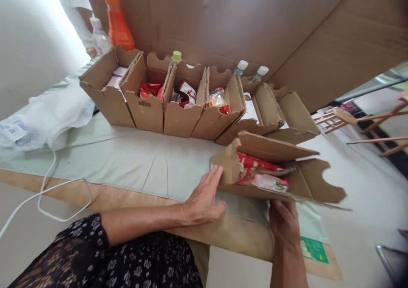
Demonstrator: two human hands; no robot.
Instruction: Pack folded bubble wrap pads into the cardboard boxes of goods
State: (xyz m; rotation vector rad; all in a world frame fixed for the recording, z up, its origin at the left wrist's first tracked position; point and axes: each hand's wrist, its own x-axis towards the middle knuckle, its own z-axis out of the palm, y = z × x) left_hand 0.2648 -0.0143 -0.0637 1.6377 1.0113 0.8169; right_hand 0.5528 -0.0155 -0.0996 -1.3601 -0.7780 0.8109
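A flat open cardboard box [306, 177] lies near the table's front edge with red and white packets [261, 173] inside. My left hand [204, 199] rests flat against the box's left end flap, fingers together and extended. My right hand [282, 222] grips the box's near side from below. Behind it stands a row of several open cardboard boxes [178, 109] holding red packets and other packaged goods.
An orange bottle [117, 22] and clear bottles [99, 35] stand behind the row. A white plastic bag [47, 114] and a white cable [47, 186] lie at left. A pale green cloth [134, 160] covers the table. Large cardboard sheets [270, 24] rise behind; wooden chairs [366, 122] at right.
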